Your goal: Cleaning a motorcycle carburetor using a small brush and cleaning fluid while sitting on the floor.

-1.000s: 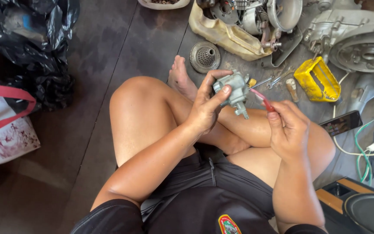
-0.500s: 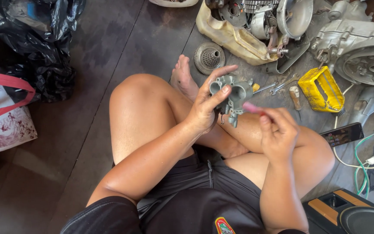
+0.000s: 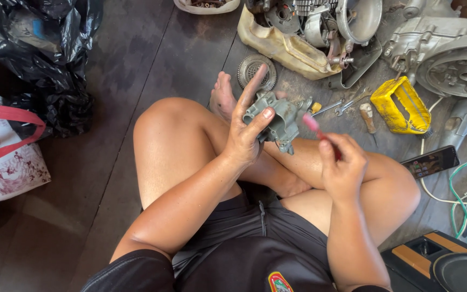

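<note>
I sit cross-legged on a dark floor. My left hand grips a grey metal carburettor above my shins, thumb across its side and index finger raised. My right hand holds a thin tool with a red-pink handle, whose tip points at the carburettor's right side, close to it. Whether the tip touches the metal I cannot tell.
Ahead lie engine casings, a dirty cream plastic tank, a round toothed metal part, spanners, a yellow container. A phone and cables lie right. Black plastic bag and printed tote bag are left.
My left hand turned the carburettor and raised its index finger. My right hand shifted a little, keeping the red-handled tool's tip near the carburettor's side.
</note>
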